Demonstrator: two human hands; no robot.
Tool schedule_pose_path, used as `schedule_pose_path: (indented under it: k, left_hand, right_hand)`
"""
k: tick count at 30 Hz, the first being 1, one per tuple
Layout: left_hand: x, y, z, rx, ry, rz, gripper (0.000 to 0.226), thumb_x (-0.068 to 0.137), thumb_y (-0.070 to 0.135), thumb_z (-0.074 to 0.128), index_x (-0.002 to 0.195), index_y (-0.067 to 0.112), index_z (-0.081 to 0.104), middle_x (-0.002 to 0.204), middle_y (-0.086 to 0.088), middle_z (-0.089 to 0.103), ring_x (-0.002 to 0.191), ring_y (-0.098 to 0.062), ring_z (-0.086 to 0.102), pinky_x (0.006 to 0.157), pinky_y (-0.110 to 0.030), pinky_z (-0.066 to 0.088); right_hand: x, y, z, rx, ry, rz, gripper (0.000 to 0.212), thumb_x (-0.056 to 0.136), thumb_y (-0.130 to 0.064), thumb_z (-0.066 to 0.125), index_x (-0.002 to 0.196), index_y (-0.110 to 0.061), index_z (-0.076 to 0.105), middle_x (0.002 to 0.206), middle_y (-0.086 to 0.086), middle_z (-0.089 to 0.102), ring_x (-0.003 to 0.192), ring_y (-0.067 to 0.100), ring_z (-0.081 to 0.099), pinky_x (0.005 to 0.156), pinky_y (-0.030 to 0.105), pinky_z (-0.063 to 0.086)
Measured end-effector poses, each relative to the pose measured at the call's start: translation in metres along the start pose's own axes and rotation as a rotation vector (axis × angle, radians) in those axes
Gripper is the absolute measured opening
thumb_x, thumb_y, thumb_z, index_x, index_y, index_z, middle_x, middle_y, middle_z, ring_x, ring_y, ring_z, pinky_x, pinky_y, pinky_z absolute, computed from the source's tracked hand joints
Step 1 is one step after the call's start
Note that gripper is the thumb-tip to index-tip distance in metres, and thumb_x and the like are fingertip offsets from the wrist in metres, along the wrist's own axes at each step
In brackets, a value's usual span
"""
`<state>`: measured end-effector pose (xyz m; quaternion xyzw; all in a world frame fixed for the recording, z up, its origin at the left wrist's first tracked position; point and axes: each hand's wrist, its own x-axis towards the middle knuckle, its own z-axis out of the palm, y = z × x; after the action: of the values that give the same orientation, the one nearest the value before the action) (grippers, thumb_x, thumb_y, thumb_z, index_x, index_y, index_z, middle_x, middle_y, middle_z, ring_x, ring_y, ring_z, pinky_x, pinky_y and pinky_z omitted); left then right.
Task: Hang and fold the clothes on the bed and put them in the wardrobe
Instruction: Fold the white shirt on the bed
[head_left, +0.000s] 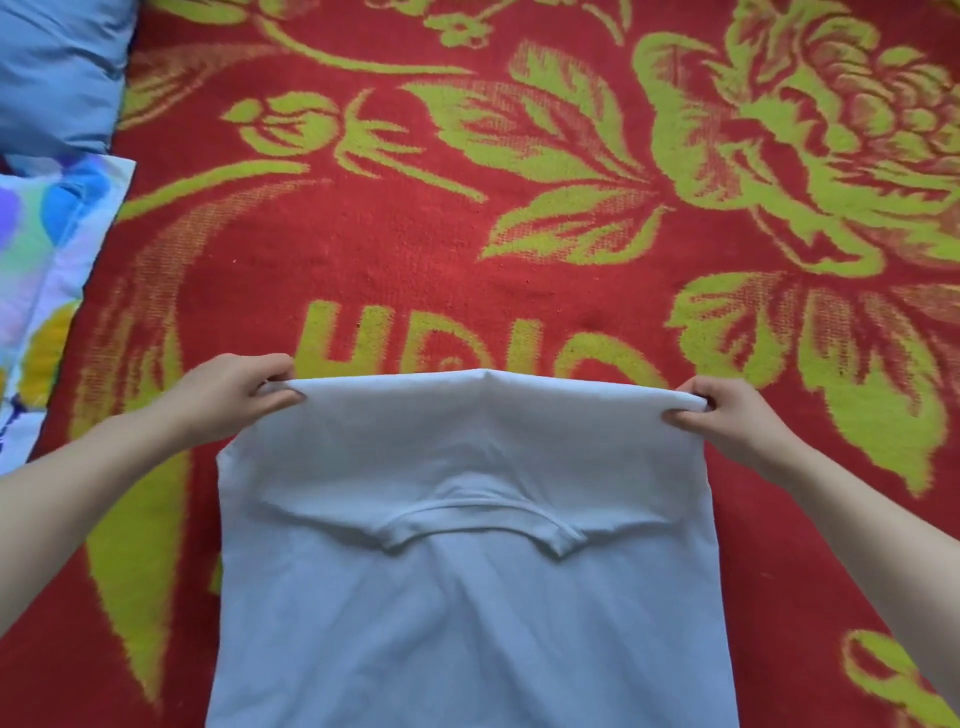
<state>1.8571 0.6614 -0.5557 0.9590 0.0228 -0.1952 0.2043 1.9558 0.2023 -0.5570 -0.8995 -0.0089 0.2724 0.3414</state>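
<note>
white shirt (467, 613) lies flat on the red and green blanket (467, 249), right in front of the person, its near end running off the bottom of the frame. left hand (234, 397) pinches the far left corner of the folded edge, fingers and thumb closed on the cloth. right hand (727, 415) does the same at the far right corner. both are tight little pinches on fabric, with nothing else in either hand. the far edge is pulled taut between them, with a small peak at the middle, and the collar (472, 525) shows as a curved band lower down on the shirt.

what could go wrong, as i judge it: if one hand travels faster than the other, the fold lands crooked and the sides won't line up. that peak in the middle could get pressed in as a crease. it's soft cloth, likely doubled in each pinch, so an inner layer could slip out and bunch underneath. the fuzzy blanket may drag on the underside too.

hard to tell: the sleeves are out of sight, maybe tucked under. how many layers each pinch holds, i cannot say. the hem is cut off below. a blue pillow (52, 67) and a patterned cloth (47, 249) sit at the left edge, only partly in frame. no wardrobe or hangers in view.
</note>
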Motion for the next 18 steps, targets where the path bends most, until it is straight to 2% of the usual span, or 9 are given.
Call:
schedule_pose_path:
  k: [3, 5, 8, 9, 11, 13, 15, 16, 18]
  left_hand:
    - [-0.034, 0.006, -0.01, 0.054, 0.096, 0.12, 0.023, 0.077, 0.02, 0.075, 0.066, 0.016, 0.055, 0.05, 0.01, 0.048, 0.05, -0.005, 0.046, 0.043, -0.028, 0.03]
    - [-0.062, 0.011, -0.012, 0.077, 0.186, 0.237, 0.025, 0.077, 0.03, 0.076, 0.066, 0.014, 0.06, 0.063, 0.021, 0.052, 0.058, 0.001, 0.045, 0.041, -0.025, 0.029]
    - [-0.1, 0.015, -0.007, 0.162, 0.26, 0.383, 0.046, 0.084, 0.056, 0.046, 0.066, 0.016, 0.059, 0.057, 0.011, 0.052, 0.065, -0.014, 0.043, 0.041, -0.026, 0.031]
    - [-0.111, 0.016, -0.003, 0.211, 0.267, 0.44, 0.046, 0.09, 0.057, 0.036, 0.069, 0.02, 0.054, 0.055, 0.007, 0.052, 0.065, -0.018, 0.041, 0.04, -0.024, 0.032]
    - [-0.137, 0.017, 0.012, 0.302, 0.265, 0.581, 0.031, 0.097, 0.04, 0.032, 0.073, 0.023, 0.038, 0.053, -0.002, 0.047, 0.055, -0.019, 0.04, 0.038, -0.023, 0.033]
    - [-0.163, 0.019, 0.031, 0.365, 0.204, 0.655, 0.018, 0.087, 0.022, 0.042, 0.073, 0.023, 0.031, 0.054, -0.002, 0.043, 0.045, -0.022, 0.044, 0.038, -0.023, 0.032]
    - [-0.185, 0.02, 0.055, 0.403, 0.119, 0.658, 0.016, 0.071, 0.014, 0.042, 0.073, 0.022, 0.029, 0.056, -0.001, 0.044, 0.043, -0.021, 0.047, 0.037, -0.023, 0.028]
    - [-0.194, 0.022, 0.066, 0.407, 0.07, 0.629, 0.016, 0.065, 0.013, 0.039, 0.073, 0.022, 0.029, 0.055, 0.0, 0.046, 0.042, -0.02, 0.048, 0.038, -0.022, 0.024]
    - [-0.202, 0.024, 0.09, 0.441, 0.025, 0.58, 0.023, 0.057, 0.009, 0.039, 0.073, 0.021, 0.029, 0.052, 0.001, 0.047, 0.04, -0.018, 0.049, 0.038, -0.021, 0.019]
  right_hand:
    - [-0.029, -0.002, -0.009, -0.025, 0.001, -0.069, 0.006, 0.08, 0.004, 0.066, 0.075, 0.004, 0.062, 0.066, 0.01, 0.053, 0.062, 0.017, 0.042, 0.058, 0.03, 0.03]
    - [-0.055, -0.001, -0.012, -0.03, -0.014, -0.098, 0.009, 0.079, 0.006, 0.067, 0.073, 0.0, 0.063, 0.066, 0.013, 0.055, 0.06, 0.012, 0.042, 0.057, 0.028, 0.031]
    - [-0.093, 0.008, -0.011, -0.064, -0.043, -0.174, 0.015, 0.077, 0.009, 0.067, 0.072, -0.004, 0.063, 0.066, 0.012, 0.062, 0.057, 0.005, 0.043, 0.054, 0.019, 0.031]
    - [-0.105, 0.013, -0.009, -0.075, -0.049, -0.195, 0.017, 0.076, 0.01, 0.068, 0.071, -0.005, 0.063, 0.066, 0.008, 0.062, 0.057, 0.005, 0.044, 0.054, 0.018, 0.031]
    - [-0.128, 0.023, -0.003, -0.121, -0.043, -0.236, 0.02, 0.071, 0.014, 0.069, 0.07, -0.006, 0.063, 0.063, 0.002, 0.06, 0.058, 0.007, 0.044, 0.054, 0.02, 0.031]
    - [-0.147, 0.032, 0.006, -0.267, -0.039, -0.351, 0.027, 0.06, 0.016, 0.074, 0.068, -0.007, 0.063, 0.061, -0.006, 0.058, 0.061, 0.009, 0.045, 0.055, 0.023, 0.03]
    - [-0.162, 0.045, 0.022, -0.499, -0.11, -0.494, 0.031, 0.054, 0.005, 0.081, 0.072, -0.012, 0.062, 0.067, -0.009, 0.059, 0.067, 0.008, 0.048, 0.057, 0.022, 0.03]
    - [-0.169, 0.051, 0.033, -0.621, -0.198, -0.492, 0.026, 0.063, -0.008, 0.081, 0.081, -0.014, 0.062, 0.077, -0.008, 0.062, 0.073, 0.006, 0.052, 0.06, 0.021, 0.03]
    - [-0.179, 0.067, 0.058, -0.802, -0.436, -0.342, 0.027, 0.085, -0.034, 0.062, 0.109, -0.021, 0.057, 0.107, -0.008, 0.059, 0.096, 0.014, 0.056, 0.07, 0.026, 0.032]
